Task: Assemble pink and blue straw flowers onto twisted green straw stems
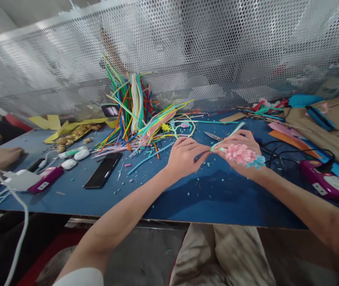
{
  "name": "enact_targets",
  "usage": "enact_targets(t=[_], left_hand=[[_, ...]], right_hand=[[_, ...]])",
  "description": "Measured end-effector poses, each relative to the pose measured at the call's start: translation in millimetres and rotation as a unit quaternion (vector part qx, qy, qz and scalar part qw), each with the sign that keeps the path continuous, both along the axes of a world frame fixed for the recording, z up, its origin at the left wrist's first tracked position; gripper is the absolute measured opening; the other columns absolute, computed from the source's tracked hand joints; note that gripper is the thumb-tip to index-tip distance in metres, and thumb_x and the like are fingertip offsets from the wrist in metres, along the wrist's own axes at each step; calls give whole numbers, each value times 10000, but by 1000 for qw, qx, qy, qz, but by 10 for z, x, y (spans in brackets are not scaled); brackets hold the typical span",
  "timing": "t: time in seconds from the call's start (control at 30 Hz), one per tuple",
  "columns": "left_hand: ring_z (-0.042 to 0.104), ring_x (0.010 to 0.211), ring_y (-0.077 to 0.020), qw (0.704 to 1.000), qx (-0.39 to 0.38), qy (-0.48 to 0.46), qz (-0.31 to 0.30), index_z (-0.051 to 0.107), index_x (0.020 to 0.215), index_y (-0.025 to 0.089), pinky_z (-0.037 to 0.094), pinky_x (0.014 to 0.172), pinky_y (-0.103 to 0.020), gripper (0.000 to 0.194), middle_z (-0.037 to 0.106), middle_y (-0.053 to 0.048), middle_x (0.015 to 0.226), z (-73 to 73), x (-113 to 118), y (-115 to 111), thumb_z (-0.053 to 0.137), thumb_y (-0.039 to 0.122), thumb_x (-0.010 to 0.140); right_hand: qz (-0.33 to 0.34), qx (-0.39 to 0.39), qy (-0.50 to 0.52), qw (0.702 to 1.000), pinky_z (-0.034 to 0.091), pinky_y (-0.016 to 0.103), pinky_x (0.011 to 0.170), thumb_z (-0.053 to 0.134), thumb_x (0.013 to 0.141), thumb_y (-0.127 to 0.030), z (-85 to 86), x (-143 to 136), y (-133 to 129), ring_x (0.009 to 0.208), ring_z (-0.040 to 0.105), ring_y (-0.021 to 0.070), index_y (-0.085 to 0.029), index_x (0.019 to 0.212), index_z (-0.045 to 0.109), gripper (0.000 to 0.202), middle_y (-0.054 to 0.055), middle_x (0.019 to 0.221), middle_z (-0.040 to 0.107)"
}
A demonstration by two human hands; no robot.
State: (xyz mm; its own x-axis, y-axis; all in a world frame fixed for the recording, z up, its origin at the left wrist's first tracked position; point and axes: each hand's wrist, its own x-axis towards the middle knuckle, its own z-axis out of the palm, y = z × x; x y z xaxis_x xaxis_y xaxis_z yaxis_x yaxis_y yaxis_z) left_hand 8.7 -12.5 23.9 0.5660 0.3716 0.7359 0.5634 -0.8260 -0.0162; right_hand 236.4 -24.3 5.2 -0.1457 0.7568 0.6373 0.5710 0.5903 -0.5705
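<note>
Over the blue table, my left hand [184, 157] pinches the green stem [212, 149] of a pipe-cleaner flower between thumb and fingertips. Close beside it, my right hand [241, 147] is closed round the same stems. A fluffy pink flower head [239, 153] lies across the back of my right hand, with a light blue flower [257, 161] at its right edge. Pale green stem ends [238, 127] stick out above the right fingers. Scissors [213, 136] lie just behind the hands, their handles hidden.
Pipe cleaners [136, 103] are heaped at the back. A black phone [103, 171], white cases [68, 164] and a purple power strip [45, 179] lie left. Another purple strip [327, 180] and papers [294, 139] are right. Another person's hand [4, 157] rests far left.
</note>
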Motion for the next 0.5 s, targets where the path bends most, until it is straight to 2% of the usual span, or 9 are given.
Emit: enact_targets(t=[0.1, 0.17, 0.2, 0.3, 0.37, 0.43, 0.5], left_hand=[[644, 1065, -202, 999, 0, -49, 19, 677, 1171, 254, 435, 967, -387, 263, 746, -29, 1125, 25, 13, -35, 651, 357, 930], [626, 1107, -220, 994, 9, -105, 23, 645, 1180, 213, 443, 972, -401, 312, 710, -78, 1181, 15, 15, -52, 668, 371, 912], [635, 1072, -215, 992, 14, -125, 12, 647, 1132, 205, 453, 957, -400, 273, 711, -81, 1142, 2, 15, -56, 668, 362, 909], [653, 923, -177, 991, -1, -126, -48, 649, 979, 214, 478, 908, -378, 101, 724, -38, 964, -44, 29, -49, 645, 298, 923], [651, 959, -173, 991, -40, -105, -79, 644, 1021, 212, 489, 930, -375, 113, 721, -42, 996, -65, 52, -43, 638, 281, 932], [622, 1103, -199, 987, -80, -102, -91, 607, 1175, 194, 492, 983, -390, 267, 692, -84, 1139, -77, 83, -42, 644, 302, 934], [568, 1220, -230, 983, -111, -114, -93, 523, 1332, 182, 499, 1004, -405, 441, 617, -135, 1290, -87, 107, -48, 641, 337, 937]], right_hand=[[-71, 46, -27, 996, 412, 446, 1040, 738, 811, -327, 101, -16, -14, 908, 698, 250, -305, 739, 777, 84, 4, 826, 784], [-127, 31, 41, 991, 474, 448, 971, 714, 837, -396, 171, -23, -19, 851, 705, 244, -286, 745, 764, 153, 6, 792, 768], [-130, 22, 97, 986, 504, 436, 931, 714, 839, -411, 198, -22, -17, 829, 710, 238, -277, 749, 756, 167, 6, 789, 761], [-56, 11, 280, 958, 561, 394, 848, 744, 812, -372, 232, -10, 1, 793, 723, 220, -262, 752, 726, 127, -1, 795, 749], [-5, 10, 346, 938, 573, 382, 853, 763, 794, -320, 226, -7, 0, 811, 729, 214, -265, 768, 724, 72, -5, 813, 750], [32, 4, 326, 945, 566, 375, 902, 761, 800, -281, 216, -17, -29, 883, 724, 209, -269, 785, 737, 31, 2, 866, 753], [86, -9, 242, 966, 547, 370, 958, 742, 824, -269, 215, -43, -81, 973, 703, 205, -271, 793, 747, 31, 13, 936, 747]])
